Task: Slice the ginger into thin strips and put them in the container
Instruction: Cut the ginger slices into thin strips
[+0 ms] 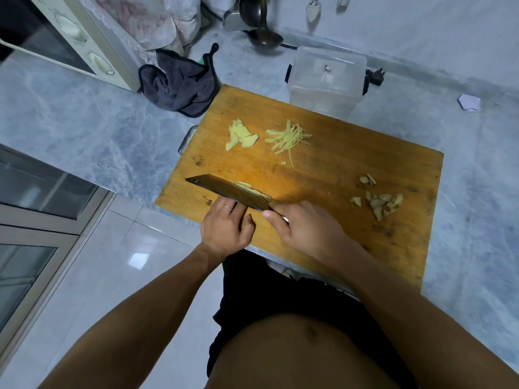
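A wooden cutting board [351, 175] lies on the marble counter. On its far side sit a small stack of ginger slices [240, 135] and a pile of thin ginger strips [288, 138]. My right hand [306, 226] grips the handle of a dark ribbed cleaver [230, 192], its blade lying near the board's front edge with a few ginger pieces [248, 186] beside it. My left hand [227, 228] rests against the blade's near side; its fingertips are hidden behind the cleaver. A clear plastic container [327, 80] stands just beyond the board.
Ginger peel scraps [379, 200] lie at the board's right. A dark cloth [179, 82] sits left of the board beside a microwave [70, 37]. A ladle [262, 26] hangs near the back wall. A paper scrap [469, 102] lies far right.
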The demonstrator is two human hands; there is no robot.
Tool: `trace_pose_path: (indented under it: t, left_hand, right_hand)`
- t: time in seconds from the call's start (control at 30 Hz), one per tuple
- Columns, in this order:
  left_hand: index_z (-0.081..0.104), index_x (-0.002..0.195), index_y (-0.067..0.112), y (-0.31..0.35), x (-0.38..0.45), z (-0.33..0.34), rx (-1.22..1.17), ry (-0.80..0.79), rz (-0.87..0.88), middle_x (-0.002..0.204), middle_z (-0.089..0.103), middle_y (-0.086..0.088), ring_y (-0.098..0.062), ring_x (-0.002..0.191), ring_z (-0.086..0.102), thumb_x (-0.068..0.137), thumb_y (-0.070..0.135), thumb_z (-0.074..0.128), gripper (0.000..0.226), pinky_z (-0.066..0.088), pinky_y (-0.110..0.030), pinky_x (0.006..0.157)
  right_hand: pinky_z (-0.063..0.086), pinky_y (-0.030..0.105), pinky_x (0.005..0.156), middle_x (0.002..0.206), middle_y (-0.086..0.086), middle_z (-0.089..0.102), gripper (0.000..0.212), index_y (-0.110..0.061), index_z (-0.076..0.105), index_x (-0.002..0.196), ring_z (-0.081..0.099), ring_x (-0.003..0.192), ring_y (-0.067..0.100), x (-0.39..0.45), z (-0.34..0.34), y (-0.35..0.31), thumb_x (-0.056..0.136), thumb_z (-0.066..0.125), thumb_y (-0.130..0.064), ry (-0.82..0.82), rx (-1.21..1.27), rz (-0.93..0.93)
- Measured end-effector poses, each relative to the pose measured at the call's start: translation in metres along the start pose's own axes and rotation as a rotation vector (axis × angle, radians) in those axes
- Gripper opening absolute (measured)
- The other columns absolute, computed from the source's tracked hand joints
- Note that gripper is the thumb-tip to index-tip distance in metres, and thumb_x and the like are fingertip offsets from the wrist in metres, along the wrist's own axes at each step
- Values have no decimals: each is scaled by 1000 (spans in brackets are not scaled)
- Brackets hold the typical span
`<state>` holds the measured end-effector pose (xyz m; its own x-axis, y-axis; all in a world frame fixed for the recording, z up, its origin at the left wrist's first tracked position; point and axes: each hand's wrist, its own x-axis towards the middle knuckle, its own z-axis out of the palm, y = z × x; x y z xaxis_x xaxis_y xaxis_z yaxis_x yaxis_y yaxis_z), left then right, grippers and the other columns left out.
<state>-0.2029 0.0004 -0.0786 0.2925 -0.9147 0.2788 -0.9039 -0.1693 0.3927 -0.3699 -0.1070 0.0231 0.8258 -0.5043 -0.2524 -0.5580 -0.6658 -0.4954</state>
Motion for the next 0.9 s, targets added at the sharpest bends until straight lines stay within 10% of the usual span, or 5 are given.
trace_pose_path:
  t: [0.33,0.57,0.9]
  left_hand:
    - [67,118,5,-3,-2,-3,-13,-42,41,112,63,-16,-38,104,58,90,23,50,37,50,-41,86]
    - [68,110,1,-1,-1,-2,-13,43,61,105,60,-17,-36,97,55,89,19,49,34,49,-43,86]
    - [69,111,3,-1,0,-2,-37,61,34,105,63,-16,-34,98,57,87,19,51,34,49,-38,82]
  right_hand:
    - [52,42,70,92,6,69,47,-22,64,108,62,89,36,2,-3,-3,102,31,-55,12,48,15]
    - [32,33,59,70,-1,52,44,-20,61,90,50,71,29,-6,-7,-2,103,33,-52,24,69,32]
    - [37,36,63,89,7,65,45,-16,64,100,58,88,35,-3,-6,-5,104,34,-49,17,65,14]
